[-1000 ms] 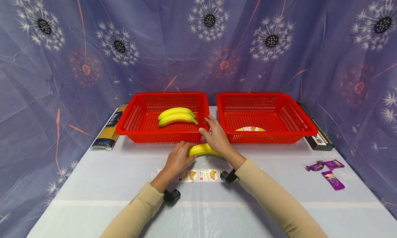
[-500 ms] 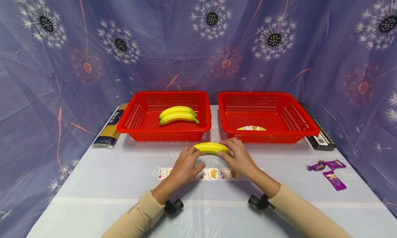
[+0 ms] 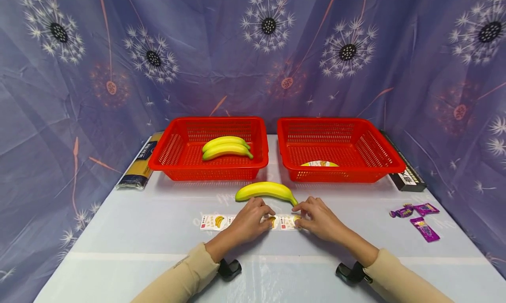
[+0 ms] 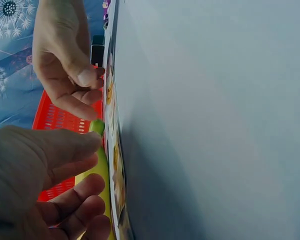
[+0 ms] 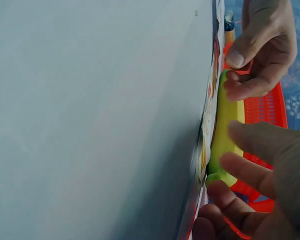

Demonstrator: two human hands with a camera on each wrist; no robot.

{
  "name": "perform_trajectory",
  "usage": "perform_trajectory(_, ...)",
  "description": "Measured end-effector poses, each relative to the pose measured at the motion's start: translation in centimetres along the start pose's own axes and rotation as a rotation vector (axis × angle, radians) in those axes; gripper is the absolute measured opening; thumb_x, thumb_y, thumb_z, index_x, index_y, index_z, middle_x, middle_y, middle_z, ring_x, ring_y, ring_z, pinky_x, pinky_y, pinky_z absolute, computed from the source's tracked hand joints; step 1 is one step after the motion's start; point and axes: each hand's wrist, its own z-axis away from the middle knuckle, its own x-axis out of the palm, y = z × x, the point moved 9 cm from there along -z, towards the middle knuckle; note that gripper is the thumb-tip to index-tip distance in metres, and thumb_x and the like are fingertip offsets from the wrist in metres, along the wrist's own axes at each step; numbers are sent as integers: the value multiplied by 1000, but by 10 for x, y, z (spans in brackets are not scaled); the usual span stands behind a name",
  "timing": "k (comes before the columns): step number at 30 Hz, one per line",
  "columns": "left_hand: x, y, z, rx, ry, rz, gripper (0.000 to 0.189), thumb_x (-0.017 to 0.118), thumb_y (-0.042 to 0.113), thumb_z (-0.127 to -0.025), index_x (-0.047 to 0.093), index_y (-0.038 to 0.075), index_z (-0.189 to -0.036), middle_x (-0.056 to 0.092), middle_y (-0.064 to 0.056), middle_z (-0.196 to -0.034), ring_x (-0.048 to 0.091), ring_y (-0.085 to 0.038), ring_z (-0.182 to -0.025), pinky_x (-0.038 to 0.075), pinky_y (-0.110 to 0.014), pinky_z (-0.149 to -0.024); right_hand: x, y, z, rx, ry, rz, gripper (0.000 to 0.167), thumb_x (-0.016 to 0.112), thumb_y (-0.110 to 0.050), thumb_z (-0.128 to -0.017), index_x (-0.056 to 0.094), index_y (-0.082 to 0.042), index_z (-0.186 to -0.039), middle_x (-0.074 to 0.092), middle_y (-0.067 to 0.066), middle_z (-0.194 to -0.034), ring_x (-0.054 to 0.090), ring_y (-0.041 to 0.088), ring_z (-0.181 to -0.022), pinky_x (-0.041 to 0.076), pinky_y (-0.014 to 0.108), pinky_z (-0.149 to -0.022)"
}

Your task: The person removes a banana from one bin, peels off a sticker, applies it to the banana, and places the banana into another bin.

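A strip of banana-print stickers (image 3: 213,222) lies on the table in front of a single yellow banana (image 3: 265,189). Over the middle of the strip hovers my left hand (image 3: 249,221), its fingers loosely bent and nothing held between thumb and fingertips. My right hand (image 3: 322,219) is at the strip's right end, fingers spread and slightly bent, with the fingertips close to the stickers. In the right wrist view the banana (image 5: 225,130) shows behind the strip, its stem end nearest the right fingers. Part of the strip is hidden under the left hand.
Behind stand two red baskets: the left basket (image 3: 213,173) holds bananas (image 3: 227,148), the right basket (image 3: 340,174) a round banana-print label (image 3: 320,164). A spaghetti packet (image 3: 138,164) lies far left, a black box (image 3: 411,180) far right. Purple-wrapped candies (image 3: 424,229) lie at right.
Both hands have let go of the banana, which now lies on the table before the baskets. They have drawn back toward the person, onto the sticker strip.
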Motion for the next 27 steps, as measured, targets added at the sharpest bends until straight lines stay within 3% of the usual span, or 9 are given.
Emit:
perform_trajectory(6,9,-3,-1,-37,-59,8,20,72,18,-79,71,14,-98,56,-1,-87,44,-13,-85,40,-23,-77,8,6,1,13,-68,19,32,77,-21,-75,67,-22,-105,54,-4,-87,44,12,-86,35,25,-70)
perform_trajectory(15,14,-3,-2,-48,-91,-14,20,72,19,-79,71,13,-98,55,-1,-90,42,-13,-85,38,-23,-75,10,4,5,-46,-60,109,37,77,-27,-76,68,-24,-112,53,-5,-93,41,10,-90,36,24,-72)
perform_trajectory(27,17,-4,-1,-50,-85,-20,20,73,20,-79,70,14,-98,53,1,-89,41,-12,-85,37,-23,-76,9,-4,7,-128,3,111,24,77,-18,-74,64,-24,-94,53,-9,-88,43,8,-89,41,27,-76)
